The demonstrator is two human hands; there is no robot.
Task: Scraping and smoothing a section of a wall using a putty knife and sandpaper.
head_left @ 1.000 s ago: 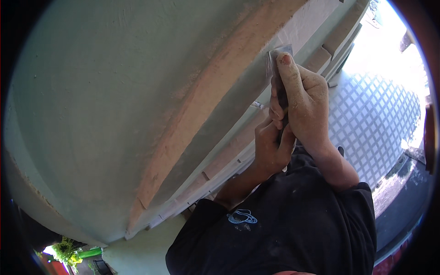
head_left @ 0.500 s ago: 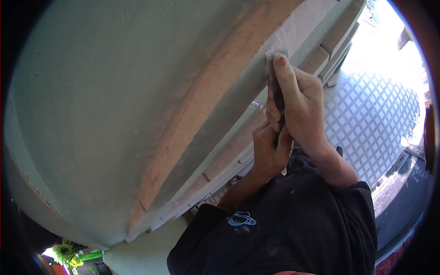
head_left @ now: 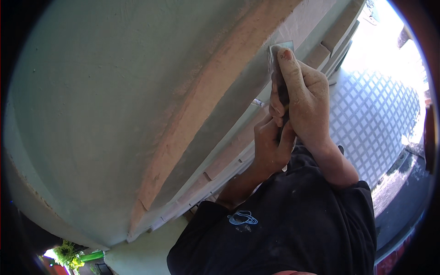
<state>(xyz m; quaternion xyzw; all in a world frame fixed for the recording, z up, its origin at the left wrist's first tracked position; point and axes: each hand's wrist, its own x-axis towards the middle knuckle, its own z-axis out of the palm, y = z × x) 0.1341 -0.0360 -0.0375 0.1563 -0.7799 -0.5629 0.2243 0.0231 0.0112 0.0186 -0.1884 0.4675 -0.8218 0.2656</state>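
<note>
My right hand [head_left: 305, 96], dusted pale, is wrapped round a flat metal scraper [head_left: 278, 47] with a dark body, thumb lying along it near the blade. My left hand [head_left: 274, 144] grips the same tool lower down, just below the right, its fingers partly hidden. The blade is against or just at the plastered surface, beside a pale strip [head_left: 300, 25] above a long tan band [head_left: 211, 82]; exact contact is unclear. Grey-green plaster [head_left: 96, 91] covers the surface left of that band.
Stepped ledges [head_left: 339, 27] run along the upper right. A diamond-patterned tiled floor [head_left: 371, 123] lies beyond my right arm, with a dark ledge [head_left: 398, 201] near the right rim. Green foliage [head_left: 66, 254] shows at the bottom left, and my dark shirt [head_left: 275, 229] fills the bottom middle.
Both hands and the scraper shifted slightly down and left half a second ago, and are now back up and right, close to where they were a second ago. The grip is unchanged.
</note>
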